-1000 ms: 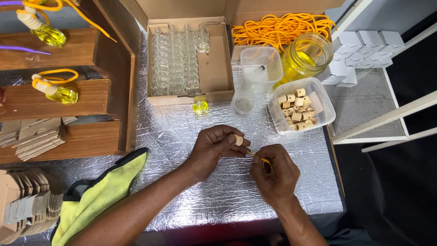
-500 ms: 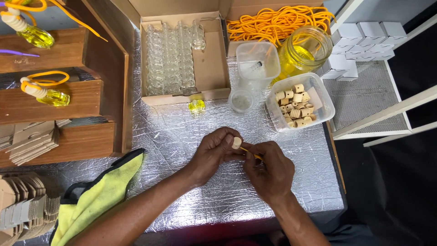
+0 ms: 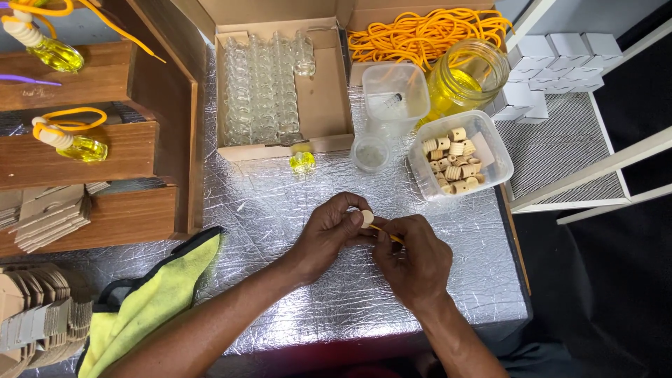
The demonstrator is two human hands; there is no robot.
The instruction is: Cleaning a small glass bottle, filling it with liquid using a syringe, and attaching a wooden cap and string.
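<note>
At the middle of the foil-covered table (image 3: 294,210), the two hands met. The left hand (image 3: 329,234) was closed on a small wooden cap (image 3: 367,218), pinched at its fingertips with the round end facing up. The right hand (image 3: 414,257) was closed on a short piece of orange cord (image 3: 386,234), whose end ran to the cap; whether the cord had entered the cap could not be told. Both hands touched each other just above the foil.

Behind the hands, well apart, a small filled bottle (image 3: 302,162) of yellow liquid stood alone on the foil. Just behind it lay an open cardboard box (image 3: 323,98) holding rows of empty glass bottles (image 3: 259,91). To the right of the box stood a clear tub (image 3: 395,91) with a syringe inside, and a small round lid (image 3: 370,152) in front of it. A glass jar (image 3: 470,73) of yellow liquid stood beside the tub, and a bundle of orange cord (image 3: 420,31) lay behind both. A clear tray (image 3: 493,150) of wooden caps sat near the table's right edge, nearest the right hand. White boxes (image 3: 560,56) were stacked further right.

At the left, wooden shelves (image 3: 105,140) carried two finished bottles (image 3: 77,145) with cord loops. Flat cardboard blanks (image 3: 42,217) lay below them. A yellow cloth (image 3: 157,294) lay at the near left, beside the left forearm. Nothing stood between the hands and the tray.
</note>
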